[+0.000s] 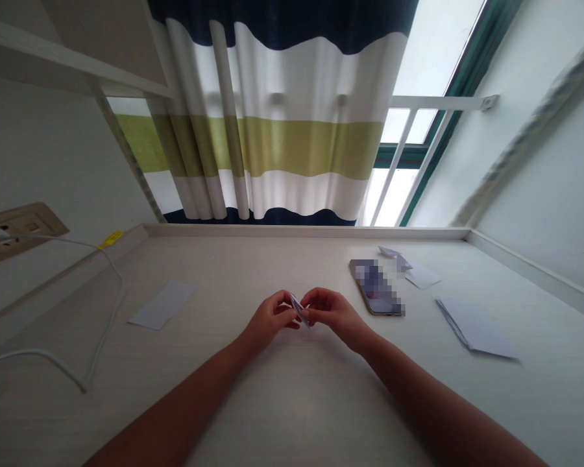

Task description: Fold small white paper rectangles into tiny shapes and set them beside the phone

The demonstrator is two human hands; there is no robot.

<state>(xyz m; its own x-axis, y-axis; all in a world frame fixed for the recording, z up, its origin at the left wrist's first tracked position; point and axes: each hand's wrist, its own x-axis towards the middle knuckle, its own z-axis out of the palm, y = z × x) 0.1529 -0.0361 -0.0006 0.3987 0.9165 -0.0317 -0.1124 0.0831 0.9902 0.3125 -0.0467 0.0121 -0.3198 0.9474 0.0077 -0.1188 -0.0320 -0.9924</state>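
Note:
A small piece of folded white paper (299, 309) is held between both hands above the middle of the table (292, 402). My left hand (274, 314) pinches its left side between thumb and fingers. From the right, my right hand (329, 312) grips the other side the same way. The fingers cover much of the paper, so its full shape is hidden. Just right of my right hand lies a phone (376, 288), its screen lit and partly blurred out. A flat white sheet (161, 304) rests farther off to the left.
A stack of white paper (477, 327) lies at the right. Behind the phone are folded paper pieces (394, 256) and a loose sheet (422, 275). At left, a white cable (111, 311) runs from a wall socket (34, 224). A raised rim (302, 231) borders the back, before a striped curtain (311, 146).

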